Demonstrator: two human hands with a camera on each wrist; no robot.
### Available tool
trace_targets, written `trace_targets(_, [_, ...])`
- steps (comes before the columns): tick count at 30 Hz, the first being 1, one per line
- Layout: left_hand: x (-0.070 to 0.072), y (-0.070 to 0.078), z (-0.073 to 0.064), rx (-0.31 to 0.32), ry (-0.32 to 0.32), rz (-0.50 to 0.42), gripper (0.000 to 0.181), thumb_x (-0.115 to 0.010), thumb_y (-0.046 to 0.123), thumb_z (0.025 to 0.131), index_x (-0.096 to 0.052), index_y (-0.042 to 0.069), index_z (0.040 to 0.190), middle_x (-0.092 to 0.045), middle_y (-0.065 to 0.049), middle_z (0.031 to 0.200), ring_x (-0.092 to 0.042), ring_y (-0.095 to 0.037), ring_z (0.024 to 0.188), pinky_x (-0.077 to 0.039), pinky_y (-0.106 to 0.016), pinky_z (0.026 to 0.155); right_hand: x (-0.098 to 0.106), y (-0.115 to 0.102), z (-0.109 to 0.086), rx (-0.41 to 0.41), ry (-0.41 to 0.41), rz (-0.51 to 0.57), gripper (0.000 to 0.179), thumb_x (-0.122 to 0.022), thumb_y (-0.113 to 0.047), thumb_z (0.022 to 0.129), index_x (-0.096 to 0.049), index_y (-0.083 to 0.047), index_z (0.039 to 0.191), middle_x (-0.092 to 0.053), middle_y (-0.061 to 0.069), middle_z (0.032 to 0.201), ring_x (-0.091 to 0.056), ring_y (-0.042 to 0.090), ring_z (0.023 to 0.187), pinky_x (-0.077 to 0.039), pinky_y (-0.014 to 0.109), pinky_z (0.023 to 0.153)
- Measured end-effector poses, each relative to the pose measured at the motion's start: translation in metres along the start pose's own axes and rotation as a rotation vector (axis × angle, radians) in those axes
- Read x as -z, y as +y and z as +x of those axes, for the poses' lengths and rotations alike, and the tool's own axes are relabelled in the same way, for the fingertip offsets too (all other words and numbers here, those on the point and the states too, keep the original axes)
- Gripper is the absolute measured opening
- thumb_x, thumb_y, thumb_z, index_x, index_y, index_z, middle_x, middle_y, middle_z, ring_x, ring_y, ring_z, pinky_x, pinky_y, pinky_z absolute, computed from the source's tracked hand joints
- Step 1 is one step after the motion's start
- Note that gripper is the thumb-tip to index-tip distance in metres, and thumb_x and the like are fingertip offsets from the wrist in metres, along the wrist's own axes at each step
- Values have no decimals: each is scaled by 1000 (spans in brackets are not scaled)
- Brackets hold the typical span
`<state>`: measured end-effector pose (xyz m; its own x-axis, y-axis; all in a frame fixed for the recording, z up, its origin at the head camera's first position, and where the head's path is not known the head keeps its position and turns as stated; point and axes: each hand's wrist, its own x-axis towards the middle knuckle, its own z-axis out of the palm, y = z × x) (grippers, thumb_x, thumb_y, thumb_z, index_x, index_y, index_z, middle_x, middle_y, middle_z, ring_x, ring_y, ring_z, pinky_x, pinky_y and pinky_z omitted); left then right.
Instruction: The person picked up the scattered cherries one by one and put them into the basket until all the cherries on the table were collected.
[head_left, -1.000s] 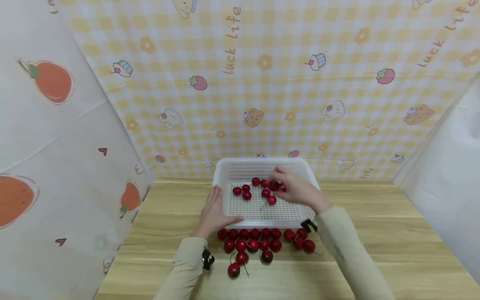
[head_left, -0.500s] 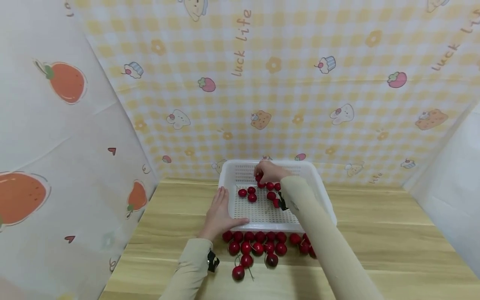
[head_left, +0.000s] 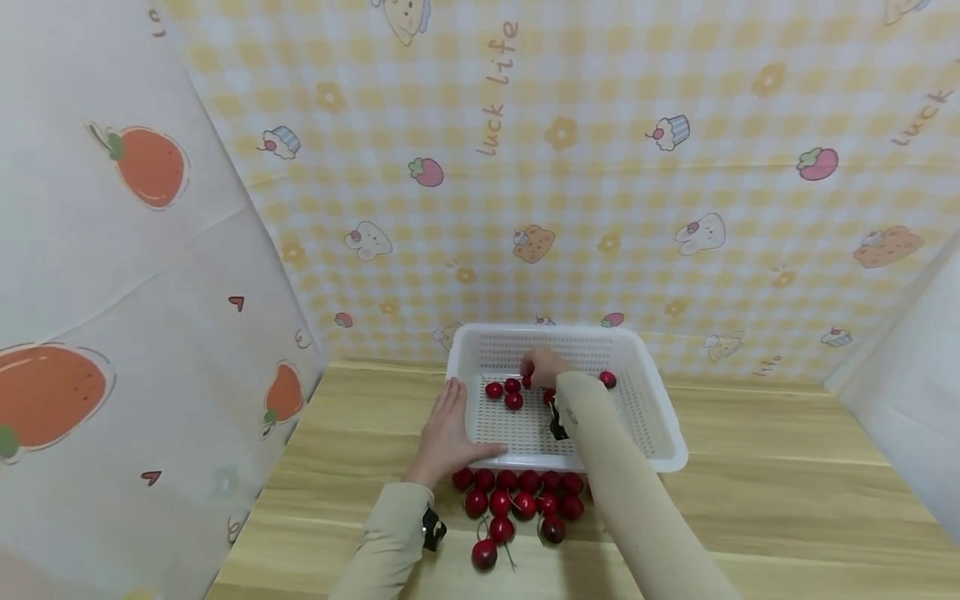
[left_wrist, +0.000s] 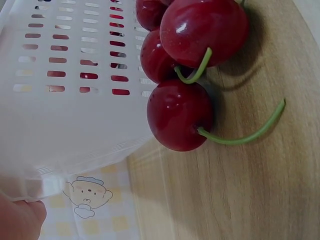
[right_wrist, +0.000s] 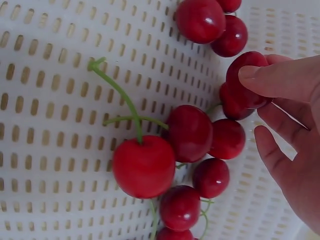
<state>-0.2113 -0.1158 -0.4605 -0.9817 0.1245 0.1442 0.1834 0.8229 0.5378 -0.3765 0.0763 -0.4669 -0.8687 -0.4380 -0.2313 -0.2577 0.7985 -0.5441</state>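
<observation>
My left hand [head_left: 447,433] rests on the front left corner of a white perforated plastic basket [head_left: 660,400], fingers straight along the left side and thumb along the front rim. In the left wrist view, part of that hand [left_wrist: 17,220] shows at the basket's edge. Inside the basket, my right hand [right_wrist: 300,115] pinches a dark red cherry [right_wrist: 245,92] between thumb and fingers, just over another cherry. Several more cherries [right_wrist: 187,132] lie in a line on the basket floor, some with green stems. In the head view my right forearm hides part of them.
Several cherries [head_left: 499,502] lie in rows on the wooden table [head_left: 787,492] right in front of the basket. A few have long stems [left_wrist: 245,137]. Behind the basket hangs a yellow checked cloth [head_left: 600,192], with a white printed cloth [head_left: 202,275] at the left.
My right hand has moved leftward inside the basket, reached toward the back wall, then come slightly forward. My left hand keeps its place at the corner. The head view has shifted a little.
</observation>
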Motion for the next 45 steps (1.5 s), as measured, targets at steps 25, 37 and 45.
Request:
trace_targets(25, [-6, 7, 3, -8, 10, -9, 124, -72, 66, 54, -21, -3, 142, -15, -20, 149, -11, -29, 138, -18, -44, 110, 48, -34, -58, 351, 171, -194, 22, -62, -10, 83, -62, -1, 104, -64, 10, 100, -59, 23, 92, -49, 37, 83])
trace_targets(37, [-6, 1, 5, -2, 9, -14, 124, -72, 67, 54, -21, -3, 142, -14, -19, 149, -9, -28, 139, -16, -44, 111, 45, -57, -189, 736, 547, -221, 23, -71, -11, 76, -65, -7, 97, -65, 3, 92, -59, 14, 85, -52, 28, 75])
trace_targets(45, [-6, -2, 4, 15, 6, -14, 123, -73, 65, 54, -20, -3, 142, -13, -19, 150, -8, -28, 139, -15, -43, 111, -13, -54, -250, 695, 484, -160, 22, -71, -19, 74, -65, -13, 94, -63, -6, 90, -58, 7, 81, -51, 18, 68])
